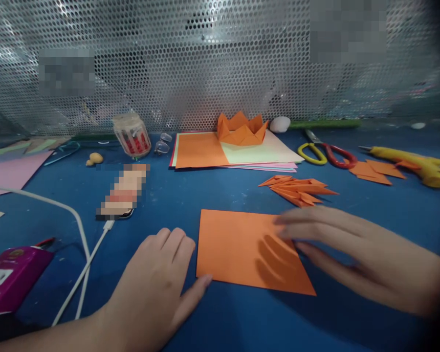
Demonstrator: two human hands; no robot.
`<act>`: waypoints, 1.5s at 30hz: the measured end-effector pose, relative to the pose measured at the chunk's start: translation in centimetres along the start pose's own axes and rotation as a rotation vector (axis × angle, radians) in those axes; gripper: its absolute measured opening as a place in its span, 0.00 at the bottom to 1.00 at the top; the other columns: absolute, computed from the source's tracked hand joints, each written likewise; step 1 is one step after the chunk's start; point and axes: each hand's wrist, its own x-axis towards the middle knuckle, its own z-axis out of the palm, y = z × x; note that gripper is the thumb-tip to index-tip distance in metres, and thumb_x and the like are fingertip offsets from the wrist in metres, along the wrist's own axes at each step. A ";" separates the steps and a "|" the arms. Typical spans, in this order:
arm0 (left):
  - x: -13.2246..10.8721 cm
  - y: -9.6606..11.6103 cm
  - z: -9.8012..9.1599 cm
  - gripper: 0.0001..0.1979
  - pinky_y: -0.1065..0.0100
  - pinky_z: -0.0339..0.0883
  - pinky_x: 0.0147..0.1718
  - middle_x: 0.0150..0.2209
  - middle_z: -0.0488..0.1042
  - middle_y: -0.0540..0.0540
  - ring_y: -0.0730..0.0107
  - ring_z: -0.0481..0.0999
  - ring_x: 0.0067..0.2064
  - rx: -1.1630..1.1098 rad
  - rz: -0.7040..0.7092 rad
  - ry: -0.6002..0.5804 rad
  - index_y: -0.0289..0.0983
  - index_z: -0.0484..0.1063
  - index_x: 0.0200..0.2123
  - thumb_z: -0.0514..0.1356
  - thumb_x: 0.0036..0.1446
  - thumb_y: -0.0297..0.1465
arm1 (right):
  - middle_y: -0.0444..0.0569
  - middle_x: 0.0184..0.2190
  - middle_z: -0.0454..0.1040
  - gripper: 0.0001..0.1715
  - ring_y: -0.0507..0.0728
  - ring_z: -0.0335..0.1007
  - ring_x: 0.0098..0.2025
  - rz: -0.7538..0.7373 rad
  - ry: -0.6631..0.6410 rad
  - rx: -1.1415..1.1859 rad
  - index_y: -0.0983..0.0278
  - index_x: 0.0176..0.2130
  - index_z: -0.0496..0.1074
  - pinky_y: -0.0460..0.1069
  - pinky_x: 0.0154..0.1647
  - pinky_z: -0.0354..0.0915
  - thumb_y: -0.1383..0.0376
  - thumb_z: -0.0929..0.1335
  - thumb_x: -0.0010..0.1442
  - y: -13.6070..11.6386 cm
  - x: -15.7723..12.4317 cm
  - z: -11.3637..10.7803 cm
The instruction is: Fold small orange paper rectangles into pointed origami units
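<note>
A flat sheet of orange paper (234, 249) lies on the blue table in front of me. My left hand (157, 274) rests on the table at the sheet's left side, its thumb apart from the fingers and its thumb tip at the near left corner. Over the right edge hovers my right hand (344, 249), slightly blurred, fingers stretched out and casting a shadow on the paper. Neither hand appears to hold anything. Just beyond the sheet is a cluster of folded, pointed orange paper pieces (298, 189).
Behind stands an orange folded paper crown shape (242, 129) on stacked coloured paper (201, 150). Scissors (328, 149), small orange pieces (376, 171) and a yellow glue gun (414, 161) lie right. A jar (132, 136), phone (124, 190), white cable (77, 220) and purple power strip (16, 278) are left.
</note>
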 end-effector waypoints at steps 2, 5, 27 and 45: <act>-0.3 -0.1 0.4 0.07 0.53 0.73 0.41 0.42 0.78 0.45 0.50 0.78 0.41 -0.082 -0.040 -0.037 0.42 0.74 0.44 0.66 0.71 0.38 | 0.57 0.68 0.82 0.28 0.68 0.81 0.69 0.068 -0.224 0.227 0.53 0.70 0.78 0.63 0.65 0.81 0.46 0.66 0.81 -0.2 3.9 0.6; -0.4 -0.2 0.3 0.06 0.53 0.74 0.44 0.46 0.80 0.46 0.50 0.79 0.44 -0.236 -0.079 -0.056 0.43 0.74 0.48 0.67 0.72 0.35 | 0.64 0.73 0.76 0.43 0.75 0.76 0.72 0.151 -0.291 0.280 0.58 0.76 0.72 0.72 0.68 0.77 0.39 0.71 0.75 -1.0 7.9 2.4; 0.7 0.1 -1.9 0.14 0.62 0.84 0.59 0.55 0.86 0.48 0.61 0.88 0.57 -0.850 -0.264 0.036 0.49 0.77 0.56 0.67 0.71 0.30 | 0.47 0.32 0.86 0.21 0.62 0.86 0.35 0.456 -0.222 0.794 0.57 0.38 0.80 0.53 0.33 0.81 0.43 0.75 0.67 -3.2 8.1 0.4; 3.0 2.6 -3.7 0.19 0.59 0.76 0.69 0.69 0.76 0.41 0.60 0.78 0.71 -0.455 0.046 0.055 0.45 0.67 0.70 0.57 0.81 0.29 | 0.46 0.27 0.82 0.29 0.60 0.76 0.24 0.503 0.006 0.320 0.57 0.65 0.84 0.53 0.29 0.76 0.50 0.67 0.75 2.5 0.6 0.1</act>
